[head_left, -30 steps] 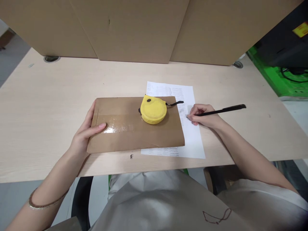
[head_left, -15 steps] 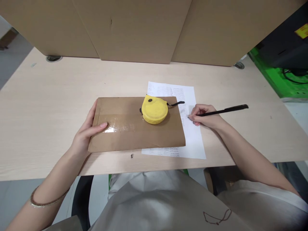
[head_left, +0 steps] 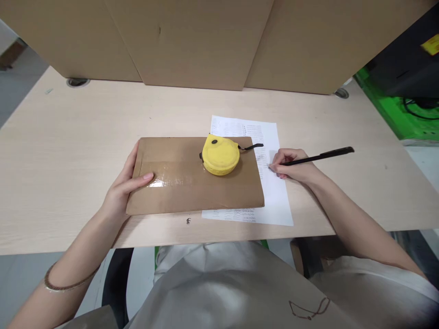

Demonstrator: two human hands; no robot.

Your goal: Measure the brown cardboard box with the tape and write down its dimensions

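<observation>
My left hand (head_left: 125, 185) grips the left end of a flat brown cardboard box (head_left: 178, 196), thumb on top and fingers along the far side. A strip of shiny tape runs across the box under the thumb. On its right half rests a yellow tape measure (head_left: 221, 155) with a black strap. Partly under the box lies a white sheet of paper (head_left: 274, 201) with printed or written lines. My right hand (head_left: 291, 164) is closed around a black pen (head_left: 322, 156), its tip at the paper just right of the box; the fingers hide the exact contact.
A pale wooden desk (head_left: 68, 183) carries everything. Tall brown cardboard panels (head_left: 192, 45) stand along its back edge, near two round cable holes. At the far right are a green surface (head_left: 384, 109) and a dark case with cables. A chair armrest (head_left: 118, 283) shows below the desk.
Almost nothing differs. The whole view has shifted very slightly; both hands, the box, the tape measure and the pen keep their places.
</observation>
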